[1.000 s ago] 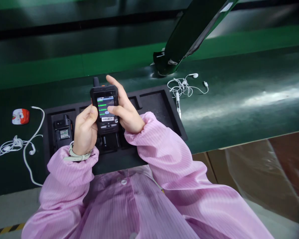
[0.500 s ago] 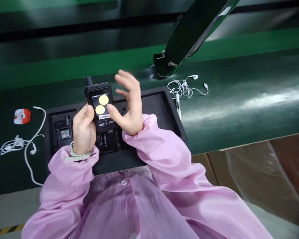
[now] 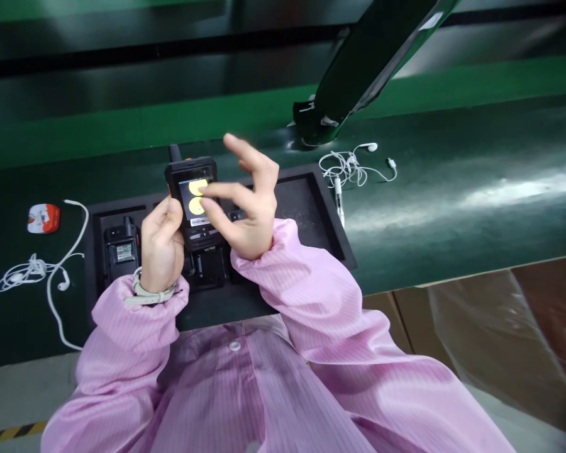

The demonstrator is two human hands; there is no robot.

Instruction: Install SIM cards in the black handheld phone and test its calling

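Note:
A black handheld radio [image 3: 204,233] with a stubby antenna and a lit screen is held up in my left hand [image 3: 161,242], the thumb along its left edge. Two yellow circles show on the screen. My right hand [image 3: 252,204] is at the radio's right side, fingers apart, with thumb and one finger over the yellow circles. Whether they touch the glass I cannot tell. Under the hands lies a black tray [image 3: 342,245]. A second black radio [image 3: 122,244], its back compartment exposed, rests in the tray's left part, and another black device [image 3: 208,267] lies partly hidden below the held radio.
White earphones [image 3: 351,165] lie coiled right of the tray, beside a pen-like item [image 3: 339,207]. On the left are more earphones [image 3: 31,272], a white cable [image 3: 51,296] and a red-and-white item [image 3: 43,218]. A dark green post [image 3: 353,75] rises behind the tray.
A finger of my right hand has come down over the upper yellow circle, beside the thumb. The held radio has shifted slightly right in view.

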